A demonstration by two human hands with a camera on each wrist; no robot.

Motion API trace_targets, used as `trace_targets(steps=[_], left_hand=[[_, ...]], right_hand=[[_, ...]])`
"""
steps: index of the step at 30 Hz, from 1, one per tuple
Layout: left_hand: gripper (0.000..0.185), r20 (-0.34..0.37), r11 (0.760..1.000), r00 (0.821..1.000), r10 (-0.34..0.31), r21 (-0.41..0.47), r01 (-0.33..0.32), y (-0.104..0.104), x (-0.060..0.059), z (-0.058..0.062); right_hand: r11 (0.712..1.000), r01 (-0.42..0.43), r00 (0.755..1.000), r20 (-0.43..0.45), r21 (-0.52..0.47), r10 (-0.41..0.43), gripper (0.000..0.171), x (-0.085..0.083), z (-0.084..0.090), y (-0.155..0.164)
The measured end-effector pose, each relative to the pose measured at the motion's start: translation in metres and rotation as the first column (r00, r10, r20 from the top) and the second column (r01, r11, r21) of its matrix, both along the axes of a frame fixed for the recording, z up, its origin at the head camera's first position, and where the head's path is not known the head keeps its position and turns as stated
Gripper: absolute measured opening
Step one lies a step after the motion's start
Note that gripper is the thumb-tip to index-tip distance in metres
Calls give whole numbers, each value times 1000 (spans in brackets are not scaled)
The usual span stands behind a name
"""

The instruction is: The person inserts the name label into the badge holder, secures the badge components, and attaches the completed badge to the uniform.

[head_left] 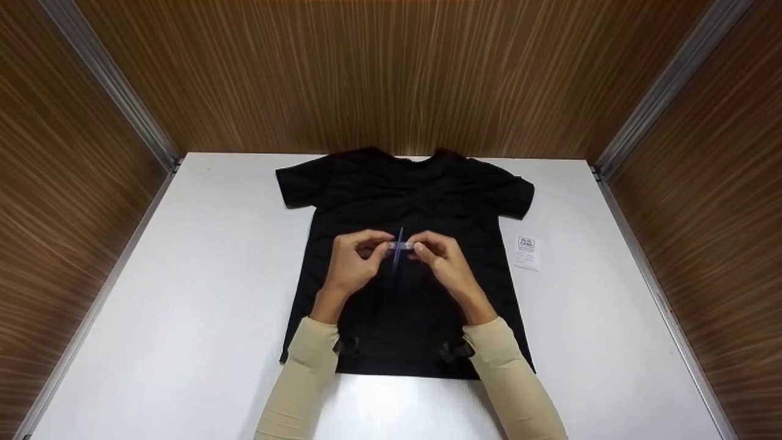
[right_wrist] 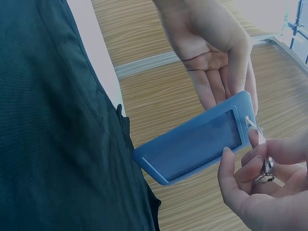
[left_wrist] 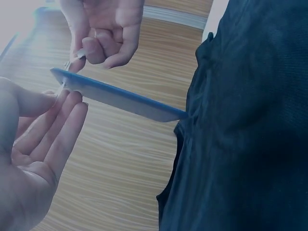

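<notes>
1. Grip: right hand (right_wrist: 255, 183) pinches the small metal clip (right_wrist: 266, 169) at the top of the blue badge holder (right_wrist: 195, 142), fingers curled round it. Left hand (left_wrist: 36, 144) has straight, relaxed fingers touching the holder's top edge from the other side, steadying it rather than clamping.
2. Holder hangs edge-on between both hands, above the chest of the black T-shirt (head_left: 403, 201); its lower corner sits just at the fabric.
3. Handling, my read: light, semi-stiff plastic frame with a clear window, probably a bit slick. Take it by the frame edges or the clip end; the clip and strap look like the weak point.
4. Shirt is soft and lies flat on the white tabletop (head_left: 201, 293), collar away from the person.
5. White paper tag (head_left: 526, 252) lies on the tabletop just beside the shirt's right side.
6. Wood-grain walls (head_left: 391, 73) surround the tabletop.
</notes>
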State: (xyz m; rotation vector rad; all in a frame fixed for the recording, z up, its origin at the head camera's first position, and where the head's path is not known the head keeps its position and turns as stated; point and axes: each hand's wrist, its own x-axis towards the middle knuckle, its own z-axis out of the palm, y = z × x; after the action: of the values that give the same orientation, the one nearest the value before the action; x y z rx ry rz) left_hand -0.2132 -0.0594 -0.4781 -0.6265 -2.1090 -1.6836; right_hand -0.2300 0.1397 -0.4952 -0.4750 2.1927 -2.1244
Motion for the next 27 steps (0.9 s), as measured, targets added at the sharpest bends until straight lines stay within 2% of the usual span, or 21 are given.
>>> trace_targets(steps=[7, 13, 15, 18, 21, 24, 27], left_hand=[[10, 22, 998, 998, -54, 23, 54, 0, 0, 0], [11, 27, 998, 998, -62, -27, 63, -2, -1, 1], [13, 33, 997, 997, -74, -36, 75, -5, -4, -4], [26, 67, 993, 992, -111, -40, 114, -11, -14, -17], [48, 103, 986, 985, -141, -70, 149, -18, -23, -31], [68, 159, 978, 975, -156, -115, 175, -20, -25, -34], [81, 205, 965, 961, -185, -146, 217, -20, -26, -38]], right_hand=[[1000, 7, 1000, -20, 29, -6, 17, 0, -1, 1], [999, 5, 1000, -18, 51, -4, 16, -1, 0, 3], [998, 2, 1000, -22, 60, 0, 18, -1, 0, 3], [998, 2, 1000, -25, 70, -1, 18, -1, -1, 3], [997, 4, 1000, -31, 80, -1, 18, 0, 0, 3], [996, -1, 999, -37, 84, 4, 19, 1, 2, 3], [996, -6, 999, -40, 86, 9, 19, 2, 4, 4]])
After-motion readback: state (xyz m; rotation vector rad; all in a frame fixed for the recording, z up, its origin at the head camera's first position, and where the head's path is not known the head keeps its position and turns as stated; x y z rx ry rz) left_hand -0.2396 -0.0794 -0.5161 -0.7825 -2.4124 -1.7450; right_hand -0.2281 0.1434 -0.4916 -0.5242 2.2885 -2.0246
